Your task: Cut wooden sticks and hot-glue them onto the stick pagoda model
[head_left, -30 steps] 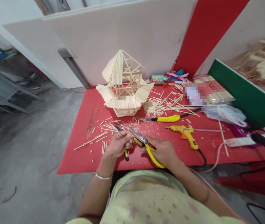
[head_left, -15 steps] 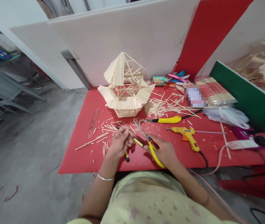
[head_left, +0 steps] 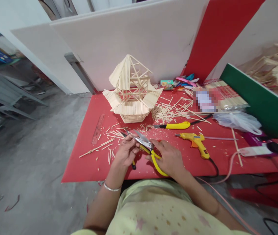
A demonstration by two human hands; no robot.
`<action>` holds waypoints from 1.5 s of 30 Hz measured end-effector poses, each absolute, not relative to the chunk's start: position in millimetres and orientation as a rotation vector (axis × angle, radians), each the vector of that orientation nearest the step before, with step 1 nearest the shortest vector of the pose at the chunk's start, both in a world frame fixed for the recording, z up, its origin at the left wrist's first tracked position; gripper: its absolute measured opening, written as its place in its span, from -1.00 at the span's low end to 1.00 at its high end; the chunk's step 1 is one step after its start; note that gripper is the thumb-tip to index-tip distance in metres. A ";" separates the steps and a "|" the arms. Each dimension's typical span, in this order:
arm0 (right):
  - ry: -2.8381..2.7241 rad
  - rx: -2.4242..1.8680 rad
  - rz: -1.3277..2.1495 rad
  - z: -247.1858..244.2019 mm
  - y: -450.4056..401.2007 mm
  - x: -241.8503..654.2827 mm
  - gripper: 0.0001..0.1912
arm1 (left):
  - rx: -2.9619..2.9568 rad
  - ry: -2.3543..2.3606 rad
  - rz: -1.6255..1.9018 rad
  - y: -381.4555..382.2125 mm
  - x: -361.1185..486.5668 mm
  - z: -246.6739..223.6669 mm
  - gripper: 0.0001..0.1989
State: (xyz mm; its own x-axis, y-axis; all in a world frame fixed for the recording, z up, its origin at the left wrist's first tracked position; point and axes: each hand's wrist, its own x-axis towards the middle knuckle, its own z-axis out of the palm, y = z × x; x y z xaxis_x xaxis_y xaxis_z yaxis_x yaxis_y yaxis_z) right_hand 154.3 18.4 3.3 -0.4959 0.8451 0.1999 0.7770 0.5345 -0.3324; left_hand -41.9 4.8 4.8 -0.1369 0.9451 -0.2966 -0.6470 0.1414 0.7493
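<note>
My right hand (head_left: 170, 158) grips yellow-handled scissors (head_left: 157, 164), whose blades are parted and point left toward my other fingertips. Close to the blades, my left hand (head_left: 126, 152) is closed in a pinch; whatever it holds is too small and hidden to name. A black-and-yellow tool (head_left: 134, 165) lies partly covered beneath my hands. Beyond them stands a pagoda-like model (head_left: 131, 109) made of pale wooden sticks, with part of its upper roof frame bare. Short stick pieces (head_left: 115, 134) lie scattered left of my hands.
Loose sticks (head_left: 170, 112) pile right of the model on the red tabletop (head_left: 80, 169). A yellow utility knife (head_left: 178, 125), a corded glue gun (head_left: 195, 140) and a plastic bag (head_left: 238, 122) lie to the right. A clear ruler (head_left: 97, 129) is at left; white boards (head_left: 129, 36) stand behind.
The scissors have swung left and down with my right hand, bringing their blades to my left fingertips. My left hand has turned slightly; the model has stayed put.
</note>
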 end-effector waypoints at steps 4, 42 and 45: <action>-2.455 -1.320 0.325 3.7 19.5 153.8 -0.45 | 0.419 0.969 1.439 4.4 -40.6 2.5 -0.73; -2.435 -1.303 0.368 -3.4 21.5 151.0 -0.53 | 0.391 0.930 1.494 9.6 -42.6 -8.8 -0.74; -2.444 -1.304 0.348 -1.1 21.5 151.9 -0.50 | 0.396 0.927 1.482 8.6 -43.6 -9.3 -0.73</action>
